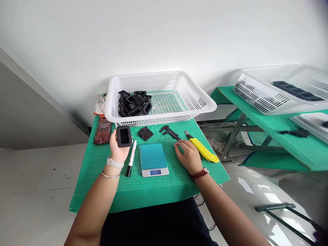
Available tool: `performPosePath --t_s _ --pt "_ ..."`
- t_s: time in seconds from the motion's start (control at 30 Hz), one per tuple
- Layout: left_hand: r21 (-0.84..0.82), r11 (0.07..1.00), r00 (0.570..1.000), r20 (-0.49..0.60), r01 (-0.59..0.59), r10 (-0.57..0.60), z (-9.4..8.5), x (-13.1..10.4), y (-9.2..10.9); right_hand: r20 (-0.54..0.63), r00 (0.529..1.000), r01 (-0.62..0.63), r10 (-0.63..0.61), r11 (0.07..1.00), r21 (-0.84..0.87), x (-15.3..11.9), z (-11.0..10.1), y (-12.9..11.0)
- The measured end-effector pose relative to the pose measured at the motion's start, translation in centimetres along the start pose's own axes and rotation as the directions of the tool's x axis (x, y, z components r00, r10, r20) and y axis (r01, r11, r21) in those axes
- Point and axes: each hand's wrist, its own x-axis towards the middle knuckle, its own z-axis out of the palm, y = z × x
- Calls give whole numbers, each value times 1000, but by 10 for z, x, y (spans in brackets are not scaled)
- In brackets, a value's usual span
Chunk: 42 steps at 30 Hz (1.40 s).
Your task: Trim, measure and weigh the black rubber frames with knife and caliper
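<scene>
Bench (pixel 143 194): one, covered in green mesh. Second bench (pixel 276 136): to the right, likewise green.
White basket (pixel 164 119): one, slatted, along the far edge. Second basket (pixel 266 102): on the second bench, black pieces (pixel 297 90) inside.
Heap of black frames (pixel 134 104): in the white basket's left end.
Scale (pixel 153 156): one, blue-green plate, lit display, towards the near edge, between the hands.
Left hand (pixel 120 152): above the bench's left side, fingers closed around a single black frame.
Right hand (pixel 189 156): low over the right side, fingers bent, fingertips by the caliper's near end; whether they grip it cannot be told.
Yellow-handled knife (pixel 205 149): slanting along the right edge, just beside the right hand.
Phone (pixel 103 131): far left corner, screen lit.
Marker (pixel 131 159): white, black cap towards the near edge, left of the scale.
Caliper (pixel 169 131): dark, right of centre.
Black frame (pixel 124 145): one, rounded corners, held raised in the left hand.
Black crumpled piece (pixel 145 133): flat, between basket and scale.
</scene>
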Motion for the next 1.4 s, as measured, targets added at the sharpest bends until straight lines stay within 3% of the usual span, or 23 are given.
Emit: performPosePath --t_s 0.1,0.23,0.37,0.47,0.53,0.6,0.67,0.73,0.97,1.1,1.17,1.27,1.4 --pt "-22 1000 1000 16 11 -11 0 0 0 -34 998 55 -54 998 38 6 -4 -15" --pt "-68 998 1000 10 1 -1 -2 6 -1 -22 984 177 -176 972 155 18 -6 -65" --pt "-140 990 1000 -6 20 -21 -4 10 1 21 916 375 -400 874 310 29 5 -109" --pt "-154 988 999 -20 28 -31 -5 11 2 88 914 350 -396 879 324 35 19 -117" --pt "-150 988 999 -27 31 -35 -5 12 2 192 902 325 -388 899 293 39 28 -118" --pt "-141 990 998 -55 18 -26 -4 14 2 356 838 353 -413 909 224 45 35 -121" --pt "-127 992 996 -94 -13 1 -3 14 2 521 730 421 -442 892 167 52 42 -128" --pt "-128 991 993 -115 -47 32 -1 13 2 591 656 471 -469 867 165 58 47 -137" --pt "-103 992 995 -69 -77 70 -1 11 3 608 577 566 -546 804 185 63 55 -152" --pt "7 970 970 -2 -243 243 -5 15 0 595 580 586 -556 792 169 61 48 -149" --pt "20 952 952 18 -304 304 -6 16 -1 568 603 594 -560 790 148 58 41 -145" --pt "55 939 941 40 -339 337 -8 15 -2 418 722 575 -551 814 80 49 26 -137" --pt "123 927 934 7 -355 357 -10 13 -4 80 913 392 -400 914 106 39 8 -125"
